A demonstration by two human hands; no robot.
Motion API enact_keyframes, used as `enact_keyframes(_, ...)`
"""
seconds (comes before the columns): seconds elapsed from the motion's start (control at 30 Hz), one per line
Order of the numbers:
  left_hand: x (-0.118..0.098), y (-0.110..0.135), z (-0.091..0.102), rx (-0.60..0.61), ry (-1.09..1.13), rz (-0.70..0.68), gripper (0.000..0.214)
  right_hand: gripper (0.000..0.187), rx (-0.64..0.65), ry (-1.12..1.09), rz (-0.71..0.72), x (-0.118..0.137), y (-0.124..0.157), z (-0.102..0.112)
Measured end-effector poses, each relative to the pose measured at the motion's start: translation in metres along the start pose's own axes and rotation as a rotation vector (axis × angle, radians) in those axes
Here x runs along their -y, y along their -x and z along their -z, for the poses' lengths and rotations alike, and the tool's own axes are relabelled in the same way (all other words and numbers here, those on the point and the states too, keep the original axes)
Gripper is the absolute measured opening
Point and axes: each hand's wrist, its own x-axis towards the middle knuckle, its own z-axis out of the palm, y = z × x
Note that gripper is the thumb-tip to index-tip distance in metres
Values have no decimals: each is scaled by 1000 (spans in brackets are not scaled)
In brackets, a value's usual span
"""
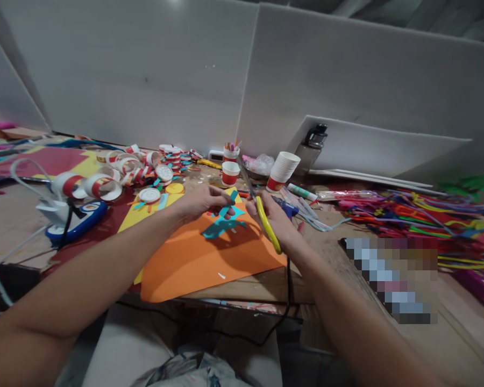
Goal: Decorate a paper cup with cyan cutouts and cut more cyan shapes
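My left hand pinches a narrow teal paper strip between thumb and fingers. In my right hand is a pair of scissors with yellow handles; the blades point up and away, apart from the strip. Both hands hover over an orange paper sheet, where more teal paper pieces lie. Yellow paper sticks out from under the orange sheet on the left. How far the scissor blades are apart, I cannot tell.
Behind my hands stand a red-and-white paper cup and a tilted cup stack. Curled cup strips and a corded blue-and-white device lie left. To the right are colourful pipe cleaners, a dark bottle and a pixelated flat object.
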Motion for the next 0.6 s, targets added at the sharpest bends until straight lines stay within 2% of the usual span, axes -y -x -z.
enact_keyframes(0.07, -4, -2, 12, -2, -49, -24, 15, 39, 131, 116, -16, -1, 1, 5)
enact_keyframes(0.17, -10, -3, 21, -29, -117, -46, 13, 39, 221, 166, -10, 3, 3, 9)
enact_keyframes(0.37, -14, 0, 20, -40, -196, -65, 12, 35, 226, 171, -29, 13, 6, 8)
enact_keyframes(0.6, -12, 1, 23, -6, -232, -97, 14, 34, 227, 205, -25, 10, 8, 8)
